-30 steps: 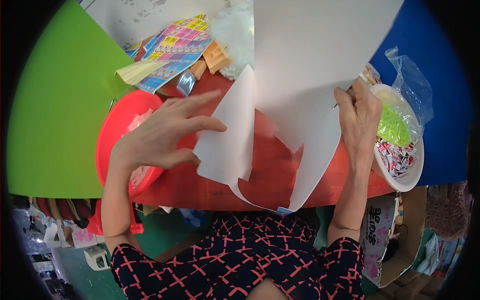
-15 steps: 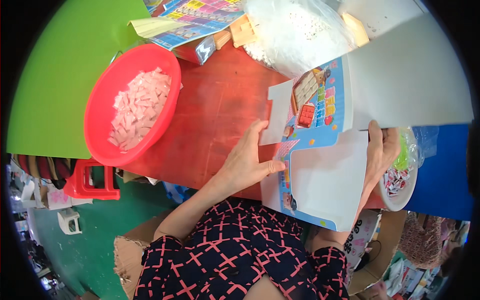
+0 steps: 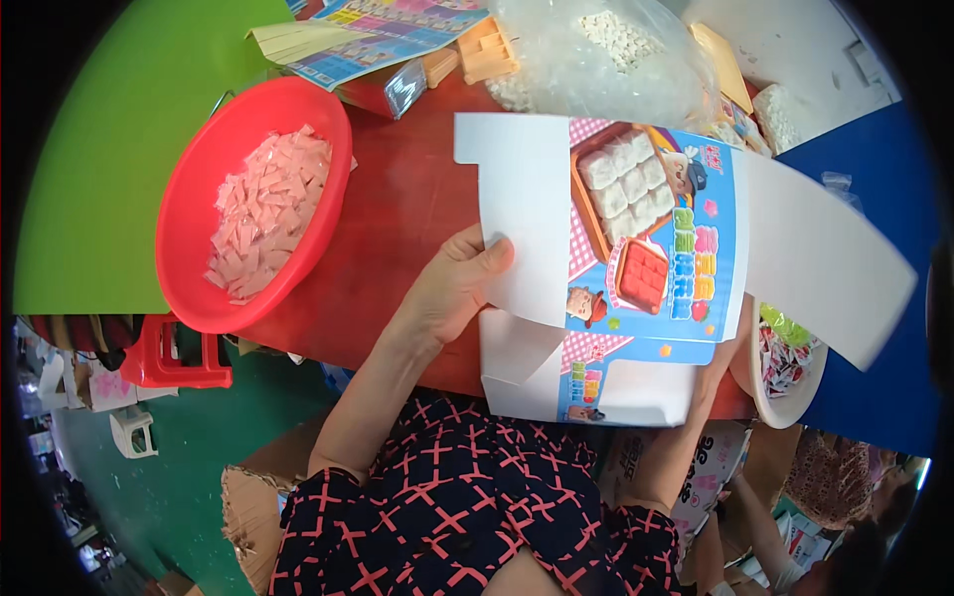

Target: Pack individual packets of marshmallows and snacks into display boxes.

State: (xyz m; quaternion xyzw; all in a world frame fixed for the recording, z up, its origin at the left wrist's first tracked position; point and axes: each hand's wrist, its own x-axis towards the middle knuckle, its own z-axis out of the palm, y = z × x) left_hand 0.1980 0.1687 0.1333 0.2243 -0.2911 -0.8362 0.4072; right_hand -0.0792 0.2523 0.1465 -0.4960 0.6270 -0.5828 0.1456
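Note:
A flat, unfolded cardboard box blank [image 3: 636, 258], white on its flaps and printed in blue and pink with pictures of sweets, is held over the red table [image 3: 397, 209]. My left hand [image 3: 452, 288] grips its left white flap, thumb on top. My right hand [image 3: 720, 363] holds the lower right edge from underneath and is mostly hidden by the card. A red plastic basin [image 3: 199, 189] full of small pink wrapped pieces sits to the left of my left hand.
A clear plastic bag [image 3: 596, 60] of white pieces lies at the back. Printed card sheets [image 3: 388, 25] and wooden sticks [image 3: 487, 55] lie behind the basin. A white bowl [image 3: 790, 372] of wrapped sweets sits at right. A red stool [image 3: 174, 353] stands below the table edge.
The card blank has been turned and spread out flat with its printed face up. My left hand has shifted from the card's middle to its left flap.

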